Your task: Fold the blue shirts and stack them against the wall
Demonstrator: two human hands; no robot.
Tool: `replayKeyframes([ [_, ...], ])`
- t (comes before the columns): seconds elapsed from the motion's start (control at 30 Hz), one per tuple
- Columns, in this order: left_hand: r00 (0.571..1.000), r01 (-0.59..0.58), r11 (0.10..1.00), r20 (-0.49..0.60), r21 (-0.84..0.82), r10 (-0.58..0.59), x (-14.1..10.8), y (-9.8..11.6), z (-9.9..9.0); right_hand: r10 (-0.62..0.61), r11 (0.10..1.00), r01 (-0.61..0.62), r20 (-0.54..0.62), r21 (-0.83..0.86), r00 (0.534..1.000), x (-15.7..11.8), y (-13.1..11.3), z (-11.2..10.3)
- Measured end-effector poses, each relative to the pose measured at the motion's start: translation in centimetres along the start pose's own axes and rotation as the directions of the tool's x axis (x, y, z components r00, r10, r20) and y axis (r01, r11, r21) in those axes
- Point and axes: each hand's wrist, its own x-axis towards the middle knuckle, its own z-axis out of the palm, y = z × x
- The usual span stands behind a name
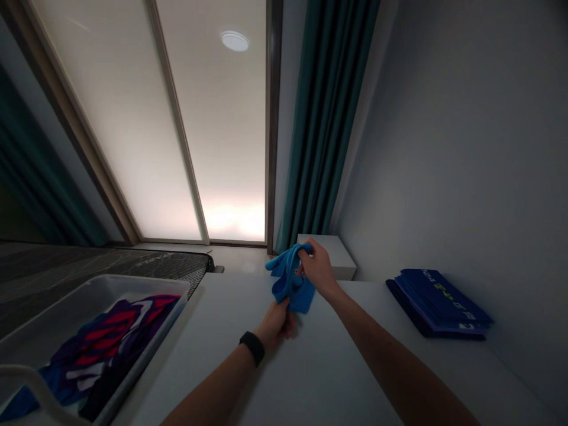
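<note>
A bright blue piece of cloth (pixel 287 273), bunched and draped in loose folds, hangs just above the far part of the white tabletop (pixel 337 367). From above, my right hand (pixel 318 267) pinches its upper edge between thumb and fingers. Lower down, my left hand (pixel 276 322), with a black band on the wrist, is closed on the cloth's bottom fold. Part of the left fingers is hidden under the fabric. What kind of garment or cloth it is, I cannot tell.
At left stands a clear plastic bin (pixel 133 283) holding crumpled red, blue and white clothing (pixel 110 337). A stack of folded dark blue fabric (pixel 439 302) lies at right near the wall. Beyond the table are a white cabinet (pixel 339 251) and a teal curtain (pixel 328 130).
</note>
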Motion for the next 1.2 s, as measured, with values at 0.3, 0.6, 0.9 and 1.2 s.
replayKeyframes([
  [0.3,0.850,-0.468,0.883,-0.293,-0.038,0.438,3.8,12.0,-5.6,0.076,0.962,-0.003,-0.260,0.272,0.963,1.9,4.7,-3.1],
  [0.6,0.596,-0.360,0.406,-0.127,0.840,0.793,3.8,15.4,-9.2,-0.045,0.999,0.034,-0.400,-0.034,0.915,3.2,6.5,-4.9],
  [0.9,0.814,-0.166,0.373,-0.087,0.913,0.575,5.0,7.8,-12.3,0.147,0.980,-0.160,-0.111,-0.115,0.983,0.8,11.4,-3.0],
  [1.2,0.700,-0.220,0.372,-0.120,0.902,0.704,0.7,8.5,-11.6,-0.108,0.951,0.081,-0.077,-0.300,0.991,-1.8,8.3,-5.0],
])
